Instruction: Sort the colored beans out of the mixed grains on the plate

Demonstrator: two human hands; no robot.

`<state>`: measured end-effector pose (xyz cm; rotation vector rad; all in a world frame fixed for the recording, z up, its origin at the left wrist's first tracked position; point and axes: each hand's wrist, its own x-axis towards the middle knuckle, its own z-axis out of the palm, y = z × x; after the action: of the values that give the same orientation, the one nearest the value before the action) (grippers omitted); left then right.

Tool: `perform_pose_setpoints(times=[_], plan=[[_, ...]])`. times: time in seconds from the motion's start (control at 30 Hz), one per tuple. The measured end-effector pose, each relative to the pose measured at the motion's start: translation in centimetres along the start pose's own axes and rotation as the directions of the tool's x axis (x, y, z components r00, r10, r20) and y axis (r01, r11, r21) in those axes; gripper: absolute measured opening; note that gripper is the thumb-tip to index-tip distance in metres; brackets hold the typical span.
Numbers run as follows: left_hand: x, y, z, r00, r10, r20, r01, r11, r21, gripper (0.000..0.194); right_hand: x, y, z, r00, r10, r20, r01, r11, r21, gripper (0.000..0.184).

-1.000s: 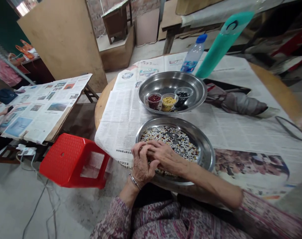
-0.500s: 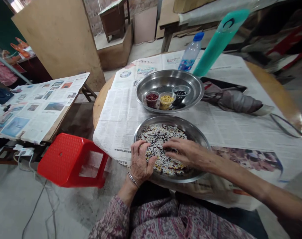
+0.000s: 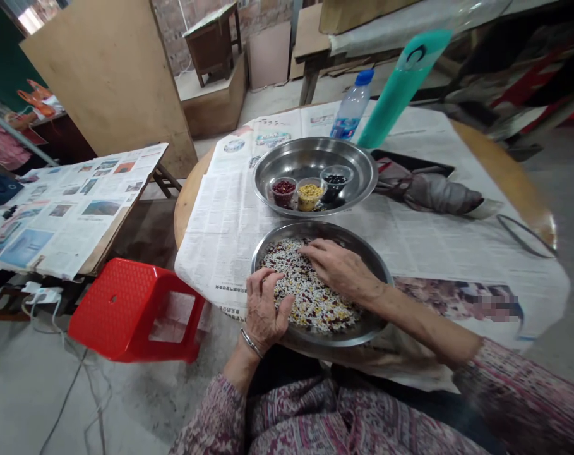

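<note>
Left hand (image 3: 266, 309): fingers curled loosely, thumb apart, at bowl's (image 3: 385, 316) rim
Right hand (image 3: 341, 268): half open, fingertips in grains (image 3: 310, 291)

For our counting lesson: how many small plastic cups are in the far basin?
3: the red cup left, yellow middle, black right.

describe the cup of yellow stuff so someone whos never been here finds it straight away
On the newspaper-covered round table, find the two steel basins and take the one farther from the person, beside the bottle with the blue cap. Three small clear cups stand in it. Yours is the middle one, filled with yellow bits, between dark red and black.
</note>
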<state>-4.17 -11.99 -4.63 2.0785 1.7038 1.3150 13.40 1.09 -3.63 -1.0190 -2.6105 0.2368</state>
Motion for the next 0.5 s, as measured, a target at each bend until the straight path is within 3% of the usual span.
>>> perform_pose_setpoints(times=[0.07, 0.13, 0.3, 0.5], plan=[[0.0, 0.0, 0.0, 1.000, 0.004, -0.001, -0.004, 1.000, 0.002, 0.034, -0.4, 0.0, -0.1, 0.996, 0.088, 0.000, -0.088, 0.996, -0.028, 0.032], [0.0, 0.0, 0.0, 1.000, 0.006, 0.000, -0.006, 1.000, 0.005, 0.034, -0.9, -0.3, 0.2, 0.994, 0.099, 0.039, -0.099, 0.995, -0.002, 0.041], [0.1, 0.0, 0.0, 1.000, 0.008, 0.005, -0.009, 1.000, 0.020, 0.034, -0.5, -1.5, 0.9, 0.991, 0.052, 0.126, -0.078, 0.974, 0.212, 0.020], [0.0, -0.1, 0.0, 1.000, 0.013, -0.011, -0.013, 1.000, 0.011, 0.034, 1.2, -3.2, -0.2, 0.953, 0.180, 0.243, -0.277, 0.840, 0.467, 0.021]])
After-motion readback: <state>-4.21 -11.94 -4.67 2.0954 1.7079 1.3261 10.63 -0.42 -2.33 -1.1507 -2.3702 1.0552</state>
